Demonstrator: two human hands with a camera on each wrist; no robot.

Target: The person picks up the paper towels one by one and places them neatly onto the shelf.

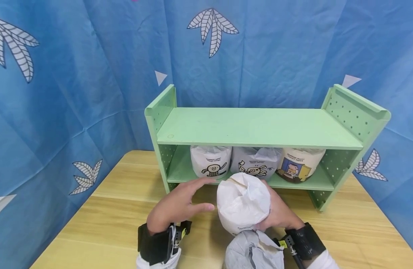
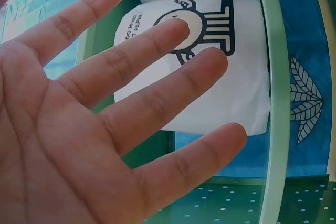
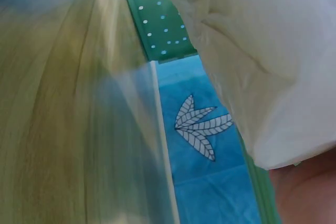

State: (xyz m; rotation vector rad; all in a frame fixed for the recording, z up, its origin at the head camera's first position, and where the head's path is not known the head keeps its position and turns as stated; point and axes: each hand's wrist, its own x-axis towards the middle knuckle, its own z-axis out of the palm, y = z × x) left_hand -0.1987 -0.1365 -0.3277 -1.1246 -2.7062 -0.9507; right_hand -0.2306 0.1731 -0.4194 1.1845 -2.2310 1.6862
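Note:
A white paper-wrapped toilet roll (image 1: 243,201) is held by my right hand (image 1: 277,211), which grips it from its right side. In the right wrist view the wrapped roll (image 3: 262,61) fills the upper right, with only a bit of the hand (image 3: 310,192) showing below it. My left hand (image 1: 181,203) is to the left of the roll, apart from it, with nothing in its grasp. Its fingers (image 2: 163,98) are spread in the left wrist view, in front of a shelved roll. Another wrapped roll (image 1: 253,252) stands nearer me, below the held one.
A pale green two-tier shelf (image 1: 253,127) stands on the wooden table (image 1: 119,209). Its lower tier holds three wrapped rolls: a striped-figure roll (image 1: 211,162) at left, a grey-white roll (image 1: 255,164) in the middle, a brown-based roll (image 1: 298,164) at right. Blue cloth (image 1: 277,52) hangs behind.

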